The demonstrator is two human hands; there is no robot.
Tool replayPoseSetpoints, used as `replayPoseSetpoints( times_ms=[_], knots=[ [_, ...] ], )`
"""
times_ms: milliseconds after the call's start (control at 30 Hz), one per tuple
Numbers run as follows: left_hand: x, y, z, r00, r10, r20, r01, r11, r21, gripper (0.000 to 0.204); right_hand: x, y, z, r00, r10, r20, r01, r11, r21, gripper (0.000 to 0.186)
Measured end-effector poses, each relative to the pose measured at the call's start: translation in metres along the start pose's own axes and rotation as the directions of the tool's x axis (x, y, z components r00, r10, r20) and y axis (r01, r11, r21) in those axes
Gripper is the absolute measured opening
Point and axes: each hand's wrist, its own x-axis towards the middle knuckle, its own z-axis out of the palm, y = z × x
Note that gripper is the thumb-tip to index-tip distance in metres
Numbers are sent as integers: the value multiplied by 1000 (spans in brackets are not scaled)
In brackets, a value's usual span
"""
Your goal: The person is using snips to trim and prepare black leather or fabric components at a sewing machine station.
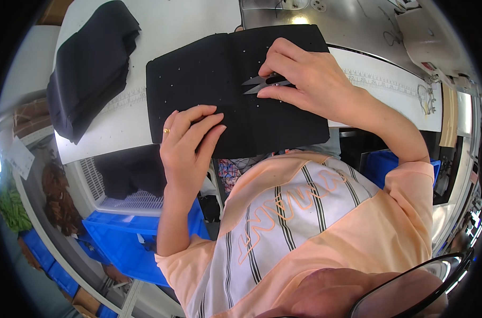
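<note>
A black fabric piece [196, 87] lies flat across the front of the white table, dotted with small pale specks. A fold or seam runs down its middle. My right hand [320, 79] is closed around small thread snips [263, 85] above the right half of the fabric. Their two pointed blades stand apart and point left, toward the middle seam. My left hand [187, 140], with a ring on one finger, rests on the fabric's lower left part. Its fingers are stretched out with nothing visible in them.
A stack of black fabric [95, 69] sits at the table's left. Ruler markings [379, 79] run along the white tabletop [193, 21]. A machine body [432, 37] stands at far right on a metal surface. Below left are a white basket [89, 180] and a blue crate [124, 249].
</note>
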Motion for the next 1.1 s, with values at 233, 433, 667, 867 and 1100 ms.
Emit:
replayPoseSetpoints(
  times_ms=[233,433,667,867,1100],
  knots=[
    [22,0,4,1000,-22,8,23,997,-78,24,-3,1,1,999,-23,-39,23,1000,14,28],
    [44,3,6,988,-97,119,106,992,-71,33,3,-1,5,1000,-26,-18,26,1000,-1,24],
    [52,4,13,994,-46,104,44,999,21,24,6,0,6,985,38,-166,24,936,353,25],
    [53,3,6,962,-233,145,266,918,-293,13,-7,13,-2,979,143,-144,-107,966,234,25],
    [51,-10,-4,985,-78,155,108,975,-193,22,-3,1,-2,999,54,0,-54,998,34,23]
  ],
)
